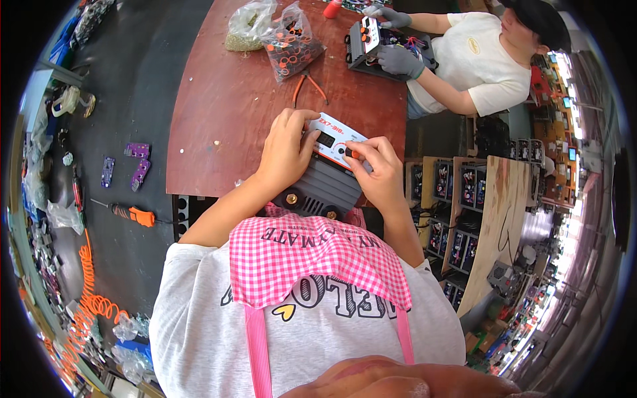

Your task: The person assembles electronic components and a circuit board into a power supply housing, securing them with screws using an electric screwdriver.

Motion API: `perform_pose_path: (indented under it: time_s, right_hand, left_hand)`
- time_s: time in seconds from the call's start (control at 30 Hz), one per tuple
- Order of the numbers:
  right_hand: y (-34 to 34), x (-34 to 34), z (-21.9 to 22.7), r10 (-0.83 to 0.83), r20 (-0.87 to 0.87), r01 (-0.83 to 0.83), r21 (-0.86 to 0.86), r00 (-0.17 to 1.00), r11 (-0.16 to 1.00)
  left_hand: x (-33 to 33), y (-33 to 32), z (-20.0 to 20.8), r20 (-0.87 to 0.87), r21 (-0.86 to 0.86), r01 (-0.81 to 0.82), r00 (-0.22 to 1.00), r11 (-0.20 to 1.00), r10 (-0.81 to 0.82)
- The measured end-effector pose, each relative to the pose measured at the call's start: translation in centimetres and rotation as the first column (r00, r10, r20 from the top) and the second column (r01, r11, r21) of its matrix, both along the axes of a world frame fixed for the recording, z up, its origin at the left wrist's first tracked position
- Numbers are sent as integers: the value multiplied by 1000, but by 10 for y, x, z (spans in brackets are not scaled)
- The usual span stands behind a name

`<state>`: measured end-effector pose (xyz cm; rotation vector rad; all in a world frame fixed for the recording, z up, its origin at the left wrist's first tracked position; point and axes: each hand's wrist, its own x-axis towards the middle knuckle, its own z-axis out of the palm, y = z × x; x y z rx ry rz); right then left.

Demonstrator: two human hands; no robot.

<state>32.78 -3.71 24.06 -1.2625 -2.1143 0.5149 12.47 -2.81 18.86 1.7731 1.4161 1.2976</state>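
A grey-black welding machine (328, 187) with brass sockets lies at the near edge of the red-brown table, close against my apron. Its white front panel (330, 125) carries a small dark display and faces up. My left hand (286, 146) is closed around the panel's left side, fingers over the far edge and thumb by the display. At the panel's right, my right hand (380, 164) pinches an orange and black knob (352, 153) between thumb and fingers. The fingertips partly cover the knob.
Orange-handled pliers (310, 86) lie beyond the machine, below a bag of black and orange knobs (290, 48) and another clear bag (251, 25). Across the table, a gloved co-worker (488, 60) handles a similar machine (371, 50). Wooden shelving (494, 232) stands right; a screwdriver (136, 213) lies left.
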Motion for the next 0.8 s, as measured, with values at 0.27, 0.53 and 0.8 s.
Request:
perform_pose_path:
  time_s: [0.27,0.53,0.8]
  right_hand:
    - [4,-2,1,42,43,-43,20,998,999]
    - [7,-4,-1,93,121,-103,78,988,992]
    - [8,-6,0,119,175,-143,136,977,980]
  left_hand:
    - [-1,-1,-4,31,-26,-20,999,999,20]
    - [0,-1,-6,46,-52,-28,998,998,30]
    - [-1,-1,-4,76,-72,-17,997,997,22]
